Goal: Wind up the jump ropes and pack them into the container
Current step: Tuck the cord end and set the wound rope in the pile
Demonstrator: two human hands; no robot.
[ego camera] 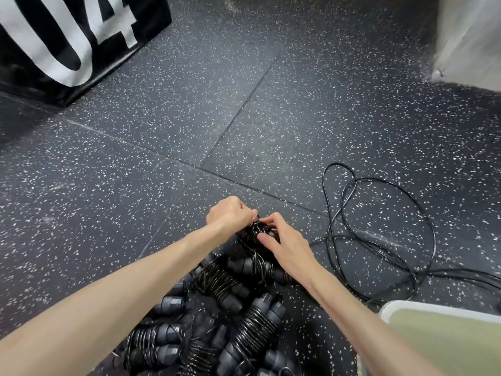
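A black jump rope bundle (256,233), cord wrapped round its handles, is held between both hands just above the floor. My left hand (229,217) grips its far left side, thumb against the cord. My right hand (284,242) pinches the cord on top with thumb and fingers. Below my hands lies a pile of several wound jump ropes (230,302) with grey-black handles. An unwound black rope (379,234) lies in loose loops on the floor to the right. The container (423,308), pale with a white rim, shows at the bottom right corner.
Dark speckled rubber floor tiles (244,104) stretch ahead. A black box with white "04" lettering (67,39) stands at the far left. A pale wall corner (466,39) rises at the far right.
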